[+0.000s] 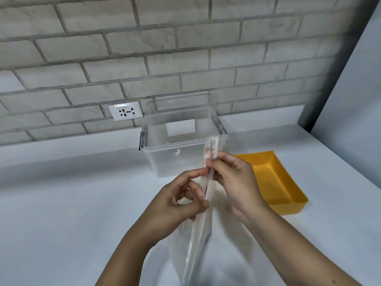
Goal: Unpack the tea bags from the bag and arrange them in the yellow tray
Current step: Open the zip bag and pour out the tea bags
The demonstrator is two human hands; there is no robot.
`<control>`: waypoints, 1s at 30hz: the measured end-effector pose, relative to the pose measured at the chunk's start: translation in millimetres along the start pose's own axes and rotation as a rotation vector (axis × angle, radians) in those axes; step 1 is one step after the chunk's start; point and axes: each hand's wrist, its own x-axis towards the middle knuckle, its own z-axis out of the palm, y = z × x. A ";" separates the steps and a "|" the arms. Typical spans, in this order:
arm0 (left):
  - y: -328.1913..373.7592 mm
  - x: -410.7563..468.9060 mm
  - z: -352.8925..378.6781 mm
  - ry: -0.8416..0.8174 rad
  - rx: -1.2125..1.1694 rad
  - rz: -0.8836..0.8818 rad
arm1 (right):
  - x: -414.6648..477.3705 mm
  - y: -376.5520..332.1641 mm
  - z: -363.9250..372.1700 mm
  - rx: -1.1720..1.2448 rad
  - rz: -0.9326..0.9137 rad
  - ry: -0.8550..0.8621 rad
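A clear plastic zip bag (193, 244) is held upright above the white counter, seen edge-on, its sealed top strip running between my hands. My left hand (181, 201) pinches the strip from the left side. My right hand (233, 178) pinches it higher up from the right. The bag is blurred and its contents cannot be made out. The yellow tray (292, 200) lies on the counter to the right of my right hand, and nothing shows inside it.
A clear plastic storage box (181, 162) stands just behind my hands. The brick wall behind holds a white power socket (125, 114). A pale panel (350, 104) rises at the right. The white counter (61, 203) spreads to the left.
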 end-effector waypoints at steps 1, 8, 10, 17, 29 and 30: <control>0.2 2.1 -0.2 0.048 0.003 0.021 | -1.8 -1.6 0.3 0.013 -0.009 -0.007; 11.3 21.3 8.0 0.304 0.078 0.129 | -10.9 -6.8 5.9 0.066 -0.012 -0.038; 12.0 23.1 10.1 0.362 0.157 0.158 | -10.1 -6.5 6.4 0.061 -0.010 -0.040; 13.1 25.5 15.2 0.475 0.223 0.218 | -7.3 -8.7 4.7 0.051 -0.033 -0.032; 12.8 31.9 10.9 0.465 -0.149 0.012 | -0.3 -4.1 4.4 -0.139 -0.118 -0.013; 13.2 32.1 10.1 0.458 -0.148 0.012 | 0.3 -2.9 4.5 -0.167 -0.130 -0.013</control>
